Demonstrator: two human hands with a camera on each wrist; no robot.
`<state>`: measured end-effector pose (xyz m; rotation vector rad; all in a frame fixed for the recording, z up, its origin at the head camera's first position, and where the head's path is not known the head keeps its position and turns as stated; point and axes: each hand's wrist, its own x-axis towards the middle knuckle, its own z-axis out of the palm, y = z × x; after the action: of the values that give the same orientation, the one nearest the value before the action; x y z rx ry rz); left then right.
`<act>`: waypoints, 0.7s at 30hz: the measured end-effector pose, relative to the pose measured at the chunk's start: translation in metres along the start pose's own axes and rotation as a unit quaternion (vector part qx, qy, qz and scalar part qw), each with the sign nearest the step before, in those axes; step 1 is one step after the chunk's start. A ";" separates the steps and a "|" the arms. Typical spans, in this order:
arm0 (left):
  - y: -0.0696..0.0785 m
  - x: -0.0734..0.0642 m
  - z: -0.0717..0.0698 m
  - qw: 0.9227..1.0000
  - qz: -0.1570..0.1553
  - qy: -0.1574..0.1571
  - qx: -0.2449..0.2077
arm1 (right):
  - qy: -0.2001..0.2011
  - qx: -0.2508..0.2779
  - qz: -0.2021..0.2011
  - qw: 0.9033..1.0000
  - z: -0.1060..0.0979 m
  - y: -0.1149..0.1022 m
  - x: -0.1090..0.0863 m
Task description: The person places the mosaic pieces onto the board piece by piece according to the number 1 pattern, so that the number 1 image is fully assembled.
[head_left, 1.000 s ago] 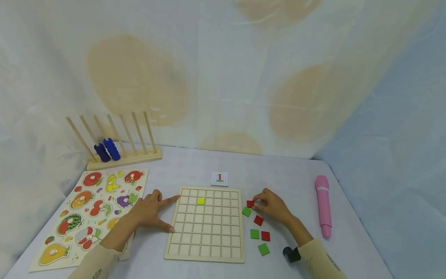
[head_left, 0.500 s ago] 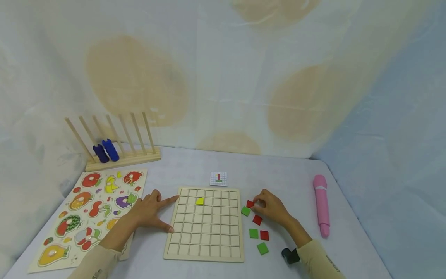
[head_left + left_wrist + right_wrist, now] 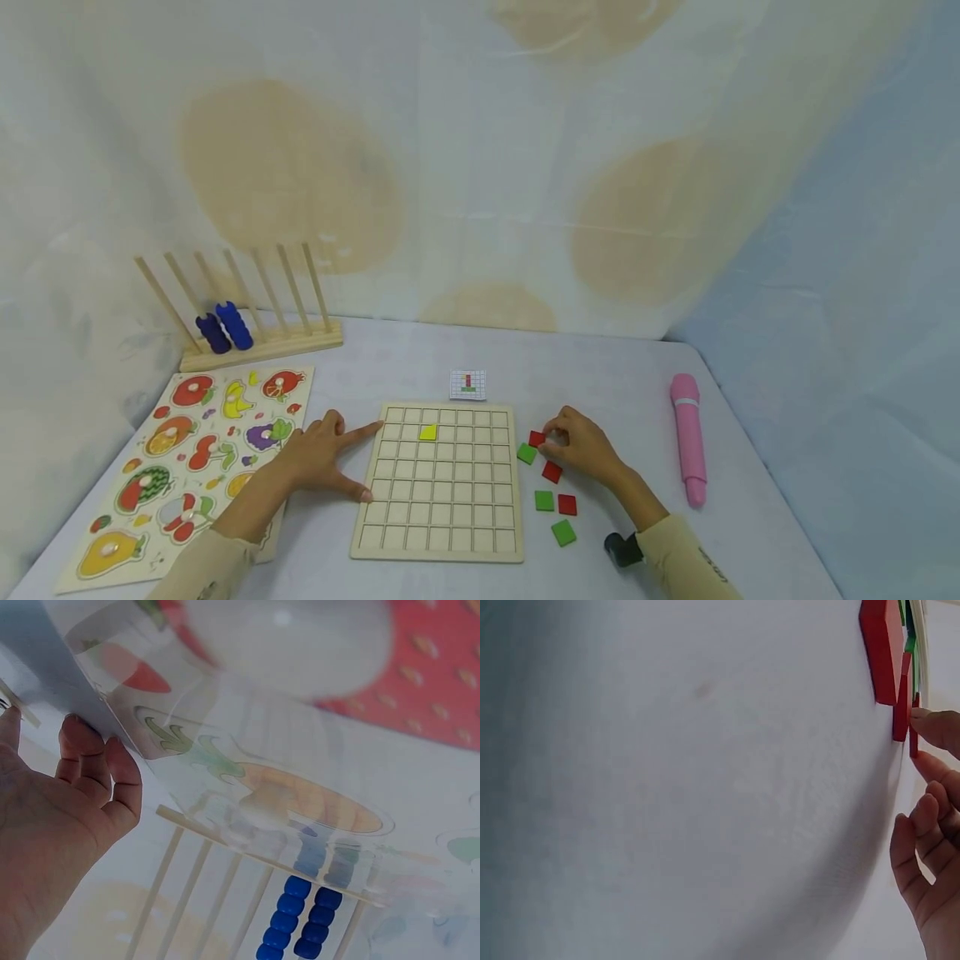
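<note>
My left hand (image 3: 322,457) is at the left edge of a wooden grid board (image 3: 431,492), its index finger and thumb spread and touching that edge. One yellow tile (image 3: 428,432) lies in a cell near the board's upper left. Right of the board, my right hand (image 3: 581,446) pinches a small red square tile (image 3: 536,438) between thumb and index finger, low over the table. In the right wrist view the fingertips meet the edges of that red tile (image 3: 914,735). A green tile (image 3: 527,453) and another red tile (image 3: 552,472) lie close by.
More green tiles (image 3: 544,501) and a red tile (image 3: 567,505) lie nearer the front. A small pattern card (image 3: 468,385) is behind the board. A fruit puzzle (image 3: 176,467) and a pegged abacus (image 3: 262,346) stand left; a pink microphone-shaped toy (image 3: 690,442) lies right.
The whole head view has shifted slightly to the left. Both hands keep their places, and the tiles stay put.
</note>
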<state>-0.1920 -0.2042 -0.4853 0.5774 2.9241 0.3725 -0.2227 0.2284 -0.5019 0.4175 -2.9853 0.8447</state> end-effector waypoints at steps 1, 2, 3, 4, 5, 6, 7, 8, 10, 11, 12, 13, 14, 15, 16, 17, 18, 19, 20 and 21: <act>0.000 0.000 0.000 1.000 0.000 0.000 -0.001 | 0.003 0.001 -0.001 1.000 0.000 0.000 0.000; 0.000 0.000 0.000 1.000 -0.001 0.000 -0.001 | 0.006 0.003 -0.002 1.000 -0.001 0.000 0.000; 0.000 0.000 0.000 1.000 0.000 0.000 -0.001 | 0.009 0.004 -0.003 1.000 -0.001 0.000 0.000; 0.000 0.000 0.000 1.000 0.000 0.001 0.000 | 0.013 0.006 -0.006 1.000 -0.002 0.000 0.001; 0.000 0.000 0.000 1.000 0.000 0.001 0.001 | 0.017 0.007 -0.009 1.000 -0.003 -0.001 0.001; 0.000 -0.001 0.000 1.000 0.000 0.002 0.002 | 0.022 0.009 -0.013 1.000 -0.003 -0.001 0.001; 0.000 -0.001 0.000 1.000 0.000 0.003 0.001 | 0.025 0.008 -0.016 1.000 -0.004 -0.002 0.002; 0.000 -0.001 0.000 1.000 0.000 0.003 0.000 | 0.028 0.010 -0.019 0.999 -0.005 -0.003 0.002; 0.000 -0.001 0.000 1.000 0.003 0.005 -0.001 | 0.030 0.017 -0.026 0.999 -0.006 -0.005 0.003; 0.000 -0.001 0.000 1.000 0.004 0.005 -0.002 | 0.031 0.020 -0.030 0.999 -0.007 -0.007 0.004; 0.000 -0.001 -0.001 1.000 0.005 0.006 -0.003 | 0.030 0.023 -0.033 0.999 -0.007 -0.008 0.004; 0.000 -0.001 0.000 1.000 0.006 0.007 -0.004 | 0.029 0.026 -0.037 0.999 -0.007 -0.010 0.005; 0.000 -0.001 0.000 1.000 0.007 0.007 -0.004 | 0.028 0.028 -0.041 0.998 -0.007 -0.011 0.006; 0.000 -0.001 0.000 1.000 0.007 0.007 -0.003 | 0.026 0.031 -0.044 0.998 -0.006 -0.014 0.007; -0.001 -0.001 0.000 1.000 0.008 0.007 -0.003 | 0.025 0.032 -0.047 0.998 -0.006 -0.016 0.007; -0.001 -0.001 0.000 1.000 0.007 0.007 -0.004 | 0.024 0.032 -0.050 0.998 -0.005 -0.017 0.008; -0.001 -0.001 0.001 1.000 0.006 0.007 -0.004 | 0.022 0.034 -0.053 0.998 -0.004 -0.019 0.008; -0.001 -0.001 0.001 1.000 0.005 0.006 -0.004 | 0.021 0.037 -0.055 0.998 -0.004 -0.021 0.009; -0.001 -0.001 0.001 1.000 0.004 0.005 -0.005 | 0.019 0.039 -0.055 0.998 -0.003 -0.023 0.009; -0.001 0.000 0.001 1.000 0.003 0.004 -0.005 | 0.017 0.041 -0.056 0.997 -0.003 -0.025 0.009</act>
<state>-0.1918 -0.2049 -0.4867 0.5859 2.9256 0.3916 -0.2251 0.2068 -0.4860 0.5614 -2.8726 0.9567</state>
